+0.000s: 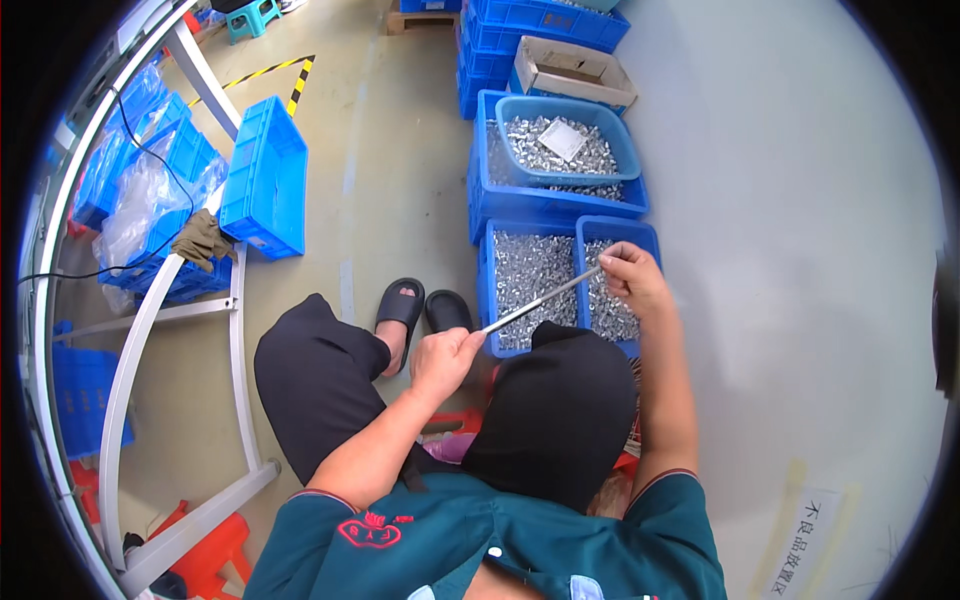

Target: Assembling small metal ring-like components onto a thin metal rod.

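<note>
A thin, silvery metal rod (pixel 540 300) slants between my hands above my knees, its right end higher in the picture. My left hand (pixel 447 362) is closed round its lower left end. At the upper right end, the fingers of my right hand (pixel 636 277) pinch it. Whether small parts are threaded on the rod is too fine to tell. Beneath it are a blue bin of small metal pieces (pixel 530 262) and, on its right, a narrower blue bin (pixel 650 240) of similar pieces, partly hidden by my right hand and the rod.
Beyond these bins, a light blue basin (pixel 625 150) of metal pieces with a paper slip sits in a larger blue crate (pixel 490 205). Further back are a cardboard box (pixel 575 75) and stacked crates. A white metal frame (pixel 240 370) and a blue crate (pixel 265 180) stand left; a wall runs right.
</note>
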`<move>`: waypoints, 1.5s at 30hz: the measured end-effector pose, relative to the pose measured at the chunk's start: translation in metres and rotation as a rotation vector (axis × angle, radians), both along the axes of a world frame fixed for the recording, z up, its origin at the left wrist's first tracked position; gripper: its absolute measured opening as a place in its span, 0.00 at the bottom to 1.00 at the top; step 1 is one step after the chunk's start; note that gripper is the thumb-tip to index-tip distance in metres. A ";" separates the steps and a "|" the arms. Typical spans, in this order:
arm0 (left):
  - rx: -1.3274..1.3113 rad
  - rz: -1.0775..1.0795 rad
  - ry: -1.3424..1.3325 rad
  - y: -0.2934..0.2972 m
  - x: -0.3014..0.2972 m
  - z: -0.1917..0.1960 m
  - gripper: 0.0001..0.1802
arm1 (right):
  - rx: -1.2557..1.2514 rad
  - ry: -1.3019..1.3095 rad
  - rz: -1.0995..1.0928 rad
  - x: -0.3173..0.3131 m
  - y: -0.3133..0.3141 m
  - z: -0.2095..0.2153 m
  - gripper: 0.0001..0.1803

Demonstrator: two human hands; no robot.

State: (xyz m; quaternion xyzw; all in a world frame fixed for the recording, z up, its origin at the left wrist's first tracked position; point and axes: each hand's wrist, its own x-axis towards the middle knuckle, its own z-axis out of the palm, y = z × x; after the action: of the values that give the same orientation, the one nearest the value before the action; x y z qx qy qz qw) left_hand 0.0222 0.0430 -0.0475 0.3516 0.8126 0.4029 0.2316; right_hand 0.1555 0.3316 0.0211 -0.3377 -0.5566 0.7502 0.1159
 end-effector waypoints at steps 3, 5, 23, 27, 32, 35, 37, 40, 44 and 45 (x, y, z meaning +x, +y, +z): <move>0.026 0.000 0.046 0.003 -0.004 0.004 0.22 | 0.156 -0.062 0.097 -0.004 0.003 0.012 0.05; 0.012 -0.007 -0.046 0.004 -0.005 -0.002 0.22 | -0.116 0.125 0.063 -0.006 0.003 0.005 0.05; 0.029 0.150 -0.247 0.026 -0.007 -0.020 0.23 | 1.045 -0.376 0.395 -0.036 -0.038 -0.116 0.27; 0.047 0.177 -0.276 0.022 -0.011 -0.032 0.23 | 1.213 -0.556 0.551 -0.040 -0.052 -0.173 0.31; -0.023 0.196 -0.292 0.022 -0.015 -0.028 0.24 | 1.408 -0.319 0.510 -0.049 -0.066 -0.206 0.29; -0.031 0.202 -0.299 0.022 -0.014 -0.031 0.23 | 1.461 -0.251 0.463 -0.050 -0.064 -0.223 0.24; -0.065 0.194 -0.320 0.023 -0.014 -0.031 0.23 | 1.501 -0.221 0.439 -0.050 -0.060 -0.233 0.20; -0.040 0.188 -0.308 0.026 -0.012 -0.037 0.22 | 1.649 -0.254 0.396 -0.046 -0.047 -0.249 0.09; -0.035 0.187 -0.334 0.027 -0.013 -0.038 0.21 | 1.615 -0.379 0.444 -0.037 -0.039 -0.250 0.06; -0.034 0.182 -0.334 0.027 -0.012 -0.038 0.21 | 1.615 -0.383 0.440 -0.037 -0.039 -0.250 0.06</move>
State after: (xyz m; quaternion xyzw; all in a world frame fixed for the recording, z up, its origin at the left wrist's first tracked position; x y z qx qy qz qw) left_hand 0.0102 0.0701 -0.0855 0.2011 0.7979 0.4613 0.3319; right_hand 0.1183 0.2926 -0.2286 -0.1569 -0.9828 0.0593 0.0767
